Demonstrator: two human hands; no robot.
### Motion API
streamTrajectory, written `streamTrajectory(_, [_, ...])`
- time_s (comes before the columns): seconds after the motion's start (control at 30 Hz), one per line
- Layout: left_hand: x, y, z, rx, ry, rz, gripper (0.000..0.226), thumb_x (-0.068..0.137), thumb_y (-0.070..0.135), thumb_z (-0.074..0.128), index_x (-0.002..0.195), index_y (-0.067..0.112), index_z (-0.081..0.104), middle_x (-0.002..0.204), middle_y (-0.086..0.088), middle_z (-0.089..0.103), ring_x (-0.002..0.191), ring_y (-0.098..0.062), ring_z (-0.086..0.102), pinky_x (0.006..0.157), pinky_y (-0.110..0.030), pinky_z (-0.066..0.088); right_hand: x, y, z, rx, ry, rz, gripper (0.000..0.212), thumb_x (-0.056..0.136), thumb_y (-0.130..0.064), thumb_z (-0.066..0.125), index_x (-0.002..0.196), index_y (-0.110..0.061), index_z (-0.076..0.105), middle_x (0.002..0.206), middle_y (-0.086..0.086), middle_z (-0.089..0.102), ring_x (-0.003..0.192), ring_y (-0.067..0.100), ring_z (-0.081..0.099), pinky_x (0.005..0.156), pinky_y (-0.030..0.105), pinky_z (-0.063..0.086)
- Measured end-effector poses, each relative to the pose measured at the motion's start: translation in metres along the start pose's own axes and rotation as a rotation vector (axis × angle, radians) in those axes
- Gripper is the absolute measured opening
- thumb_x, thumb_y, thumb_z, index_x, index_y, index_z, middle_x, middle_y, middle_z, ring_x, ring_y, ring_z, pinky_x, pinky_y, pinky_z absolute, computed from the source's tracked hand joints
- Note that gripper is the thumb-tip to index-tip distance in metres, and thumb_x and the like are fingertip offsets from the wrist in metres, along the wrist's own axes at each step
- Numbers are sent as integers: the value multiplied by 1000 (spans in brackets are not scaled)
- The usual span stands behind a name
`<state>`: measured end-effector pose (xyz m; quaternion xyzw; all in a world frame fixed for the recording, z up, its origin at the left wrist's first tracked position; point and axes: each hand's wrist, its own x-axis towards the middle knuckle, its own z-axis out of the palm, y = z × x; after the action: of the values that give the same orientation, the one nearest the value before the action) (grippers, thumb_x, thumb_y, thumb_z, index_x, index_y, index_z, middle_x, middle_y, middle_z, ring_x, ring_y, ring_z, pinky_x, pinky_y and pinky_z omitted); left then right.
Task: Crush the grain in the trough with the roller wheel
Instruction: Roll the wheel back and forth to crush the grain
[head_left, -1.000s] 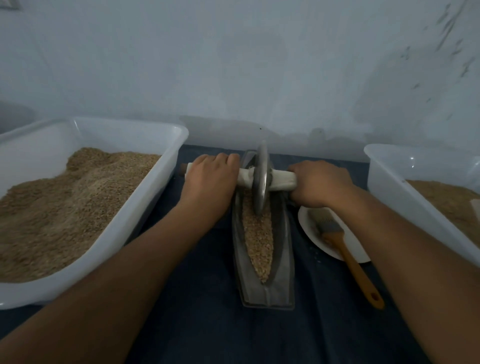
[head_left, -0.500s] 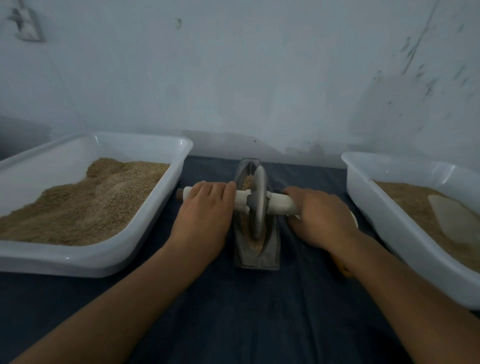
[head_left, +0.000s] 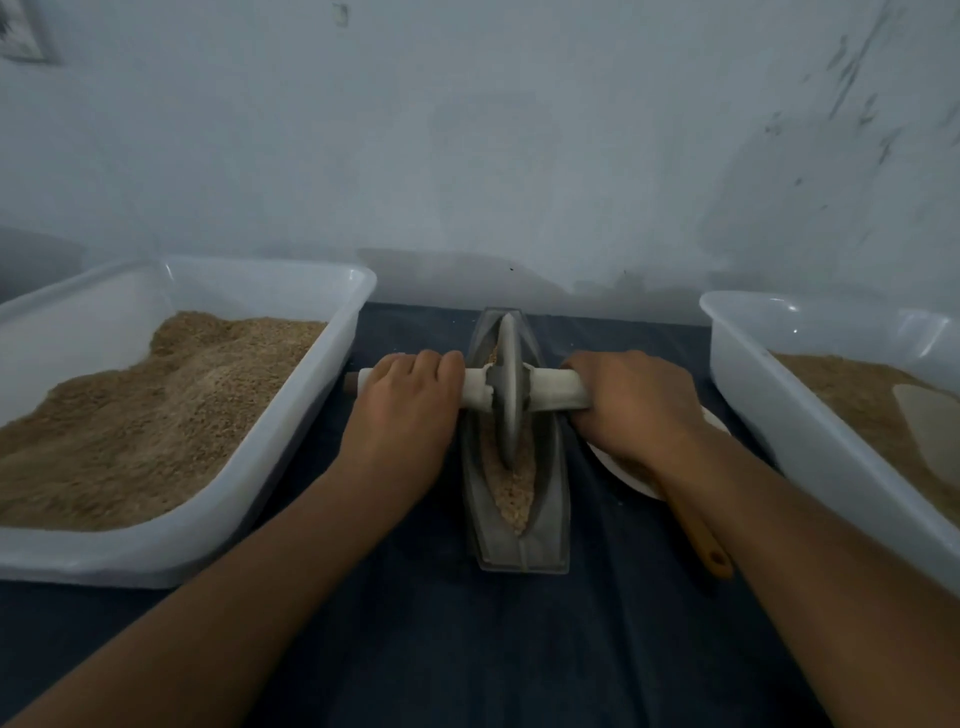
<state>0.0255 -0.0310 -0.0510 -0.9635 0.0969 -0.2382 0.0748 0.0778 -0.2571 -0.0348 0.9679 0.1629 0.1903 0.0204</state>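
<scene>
I see a counter (head_left: 395, 649) under a dark blue cloth, set against a pale wall. The largest thing on it is a white plastic tub (head_left: 270, 467) at the left, heaped with brown grain. A second white tub (head_left: 810, 441) stands at the right, also holding grain, with a pale scoop-like shape lying in it. Between the tubs lies the grey trough (head_left: 550, 499), boat-shaped and running away from me, with a strip of grain (head_left: 514, 493) along its channel. The metal roller wheel (head_left: 508, 395) stands upright in the trough, near its far half, with its rim down in the grain. A white axle handle (head_left: 550, 392) passes through the wheel crosswise. My left hand (head_left: 405, 410) has its fingers curled over the left end of the handle, and my right hand (head_left: 634, 405) grips the right end. Beneath my right wrist I can make out a white plate (head_left: 623, 470), and an orange brush handle (head_left: 709, 551) pokes out near my forearm.
</scene>
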Motion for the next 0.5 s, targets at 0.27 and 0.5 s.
streamTrajectory(0.27, [53, -12, 18, 14, -28, -1, 44, 86, 23, 67, 125, 17, 46, 117, -5, 59, 102, -24, 60, 86, -34, 42, 58, 14, 10, 15, -248, 29, 32, 79, -45, 68, 110, -40, 62, 97, -8, 64, 82, 19, 57, 53, 26, 31])
streamTrajectory(0.5, [60, -11, 15, 39, -57, -24, 46, 86, 22, 68, 126, 17, 45, 118, -5, 59, 102, -24, 61, 85, -34, 43, 70, 15, 4, 2, -336, 18, 31, 77, -42, 70, 107, -38, 63, 91, -8, 62, 78, 15, 58, 55, 26, 37])
